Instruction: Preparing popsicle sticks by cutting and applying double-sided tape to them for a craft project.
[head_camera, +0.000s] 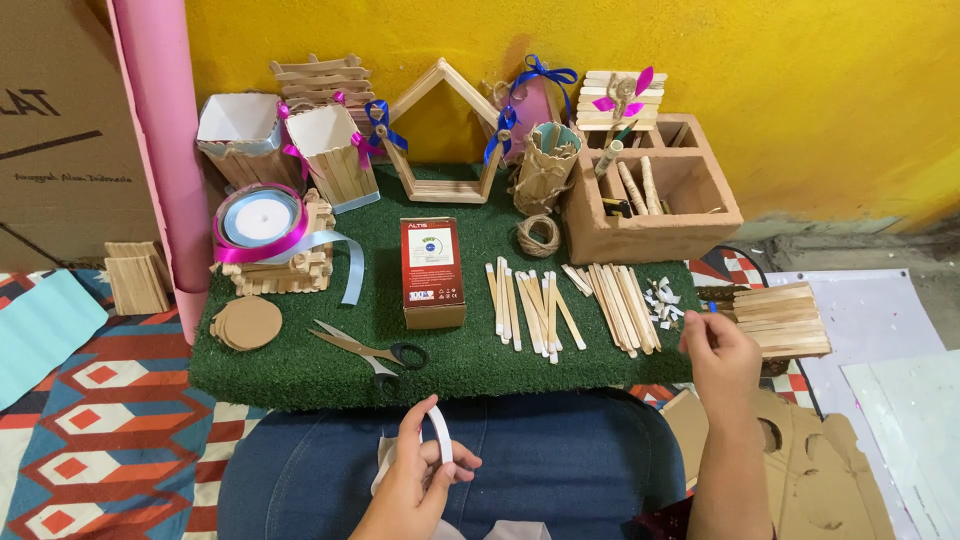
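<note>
Down over the lap, the left hand (418, 478) is closed round a small white ring of tape (440, 432), pinched between thumb and fingers just in front of the green turf mat (300, 375). The right hand (722, 358) sits at the mat's right front corner with fingers curled in; can't tell if it's actually gripping anything. It's just beside a flat bundle of wooden sticks (783, 320) lying off the mat's right edge.

On the mat's near side there's a pair of black-handled scissors (372, 352) and a stack of brown card discs (246, 323) at the left. In the middle of the mat are a red and white box (432, 272) and loose craft sticks (565, 305). Further back on the mat are a ribbon spool (259, 222) on the left, a ball of twine (538, 236), and a wooden compartment box (660, 200) at the right. A stick house frame (440, 135) stands at the mat's far edge.
</note>
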